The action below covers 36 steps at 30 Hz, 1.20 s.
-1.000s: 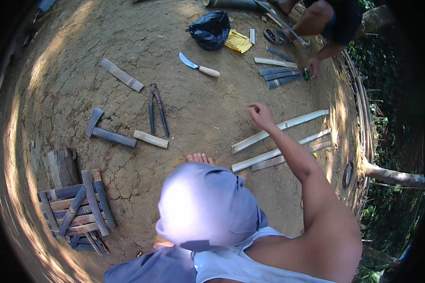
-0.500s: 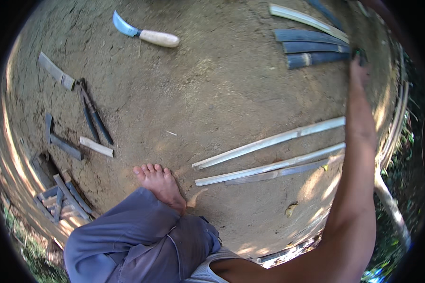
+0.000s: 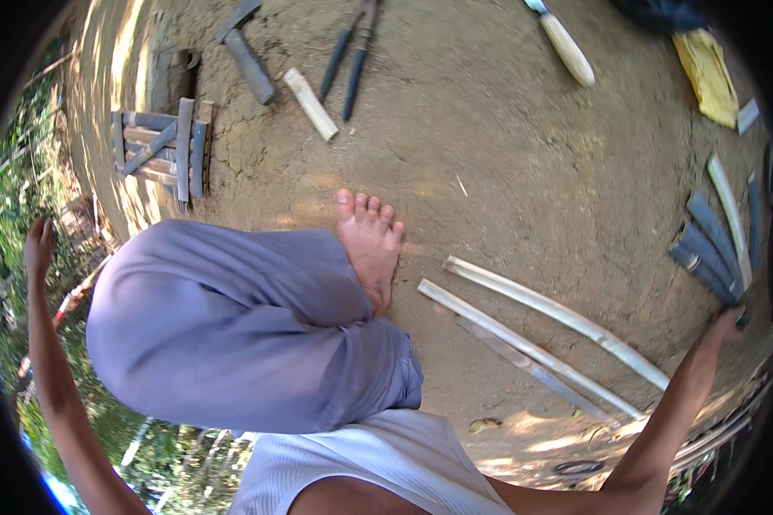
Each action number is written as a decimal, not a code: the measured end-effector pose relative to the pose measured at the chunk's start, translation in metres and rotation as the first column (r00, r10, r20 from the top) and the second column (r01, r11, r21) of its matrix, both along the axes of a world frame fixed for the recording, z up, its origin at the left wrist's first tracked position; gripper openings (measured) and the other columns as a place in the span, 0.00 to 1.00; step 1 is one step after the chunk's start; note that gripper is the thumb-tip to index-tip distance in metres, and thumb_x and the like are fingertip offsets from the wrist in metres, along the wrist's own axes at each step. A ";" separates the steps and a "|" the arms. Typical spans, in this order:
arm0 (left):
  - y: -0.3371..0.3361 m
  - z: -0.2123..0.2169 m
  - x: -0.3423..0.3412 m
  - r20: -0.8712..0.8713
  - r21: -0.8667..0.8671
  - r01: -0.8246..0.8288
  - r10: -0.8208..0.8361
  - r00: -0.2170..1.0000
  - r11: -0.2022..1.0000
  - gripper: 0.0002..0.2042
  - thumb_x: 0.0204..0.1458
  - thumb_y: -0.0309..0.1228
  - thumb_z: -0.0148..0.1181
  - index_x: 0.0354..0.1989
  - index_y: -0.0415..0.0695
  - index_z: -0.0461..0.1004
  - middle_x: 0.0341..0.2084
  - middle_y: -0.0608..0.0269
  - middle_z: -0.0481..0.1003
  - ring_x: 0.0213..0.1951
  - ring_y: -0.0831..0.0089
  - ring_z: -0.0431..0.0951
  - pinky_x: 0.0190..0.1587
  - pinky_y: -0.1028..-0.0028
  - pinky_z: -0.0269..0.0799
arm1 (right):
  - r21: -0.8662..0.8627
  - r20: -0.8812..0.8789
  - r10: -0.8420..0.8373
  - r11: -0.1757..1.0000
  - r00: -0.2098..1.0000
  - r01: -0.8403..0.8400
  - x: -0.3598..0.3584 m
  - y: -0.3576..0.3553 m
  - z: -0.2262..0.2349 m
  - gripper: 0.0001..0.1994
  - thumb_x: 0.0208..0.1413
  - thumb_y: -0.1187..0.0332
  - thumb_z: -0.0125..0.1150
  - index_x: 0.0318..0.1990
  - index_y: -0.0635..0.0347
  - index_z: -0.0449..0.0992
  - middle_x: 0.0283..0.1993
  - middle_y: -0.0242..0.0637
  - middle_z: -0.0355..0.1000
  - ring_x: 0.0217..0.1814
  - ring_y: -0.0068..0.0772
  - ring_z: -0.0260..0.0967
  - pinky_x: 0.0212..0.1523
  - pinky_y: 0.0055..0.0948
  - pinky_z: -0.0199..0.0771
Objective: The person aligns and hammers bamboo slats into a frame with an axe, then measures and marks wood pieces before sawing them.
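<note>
Left hand (image 3: pixel 39 245) newly in view, right hand (image 3: pixel 730 325) near dark slats (image 3: pixel 715 233), both too small to tell openness or hold.

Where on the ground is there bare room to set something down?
The widest bare patch of brown earth lies between the black-handled metal pincers, the pale wooden-handled knife and the long pale bamboo strips; only a small sliver lies there. It is crowded at right, where the right hand is beside the fanned dark bamboo strips.
</note>
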State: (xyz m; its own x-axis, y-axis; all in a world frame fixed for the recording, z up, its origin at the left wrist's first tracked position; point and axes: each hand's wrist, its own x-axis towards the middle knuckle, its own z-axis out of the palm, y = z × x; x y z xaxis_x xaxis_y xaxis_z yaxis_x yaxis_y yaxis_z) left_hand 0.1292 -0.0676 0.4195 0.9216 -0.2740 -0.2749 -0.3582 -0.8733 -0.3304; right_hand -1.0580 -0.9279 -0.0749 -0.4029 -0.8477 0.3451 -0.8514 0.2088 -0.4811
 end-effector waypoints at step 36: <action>0.005 -0.371 -0.227 -0.578 -0.194 -0.894 -0.689 0.437 -0.404 0.22 0.65 0.46 0.62 0.55 0.38 0.77 0.38 0.63 0.80 0.37 0.78 0.82 0.44 0.74 0.83 | 0.806 0.523 0.785 -0.582 -0.332 -0.106 0.968 0.649 0.290 0.46 0.55 0.44 0.73 0.75 0.58 0.59 0.50 0.49 0.79 0.40 0.40 0.82 0.39 0.37 0.81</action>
State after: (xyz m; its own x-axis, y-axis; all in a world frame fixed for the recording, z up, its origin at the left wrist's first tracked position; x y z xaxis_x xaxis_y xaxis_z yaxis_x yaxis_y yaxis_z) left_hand -0.0978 -0.0626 0.0487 0.6748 -0.6900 -0.2618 0.6573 0.4006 0.6384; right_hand -0.0898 -0.2789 0.2151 0.5472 0.2503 -0.7987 -0.1909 -0.8918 -0.4102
